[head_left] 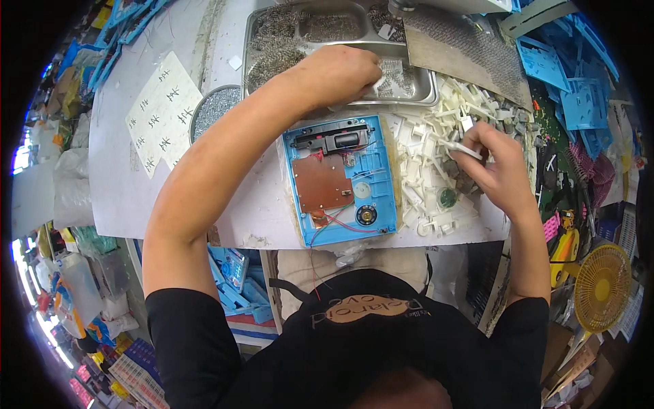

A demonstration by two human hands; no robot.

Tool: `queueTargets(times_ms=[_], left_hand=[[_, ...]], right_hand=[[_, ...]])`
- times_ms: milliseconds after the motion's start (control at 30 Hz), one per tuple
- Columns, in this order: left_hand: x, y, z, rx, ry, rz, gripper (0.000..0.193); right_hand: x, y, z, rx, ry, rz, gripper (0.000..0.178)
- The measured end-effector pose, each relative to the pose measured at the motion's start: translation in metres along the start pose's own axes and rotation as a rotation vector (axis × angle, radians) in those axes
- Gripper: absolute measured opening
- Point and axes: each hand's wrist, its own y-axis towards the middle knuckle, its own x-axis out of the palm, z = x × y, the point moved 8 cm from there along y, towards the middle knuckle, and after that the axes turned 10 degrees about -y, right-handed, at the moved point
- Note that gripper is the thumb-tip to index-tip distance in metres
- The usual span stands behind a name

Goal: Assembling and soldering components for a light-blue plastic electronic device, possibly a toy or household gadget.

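Observation:
My left hand is curled over the front compartment of a metal tray that holds small metal parts. Its fingertips are hidden, so what they grip cannot be made out. My right hand pinches a small white plastic piece above a heap of similar white plastic parts. Between my arms lies an open blue plastic casing. It contains a brown circuit board, a black mechanism, a round speaker and thin wires.
A round dish of small metal parts stands left, partly behind my forearm. Beside it lies a marked paper sheet. Blue casings are stacked at right, near a yellow fan. More blue parts sit below the table edge.

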Motion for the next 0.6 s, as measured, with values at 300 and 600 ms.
queueTargets(times_ms=[300,600], left_hand=[[-0.047,-0.128,0.103,-0.229,-0.993,0.389,0.021],[0.047,-0.175,0.154,-0.694,-1.981,0.338,0.024]], right_hand=[[-0.007,-0.041,-0.06,-0.269,0.31,0.143,0.028],[0.016,-0.056,-0.118,-0.506,0.056,0.068,0.045]])
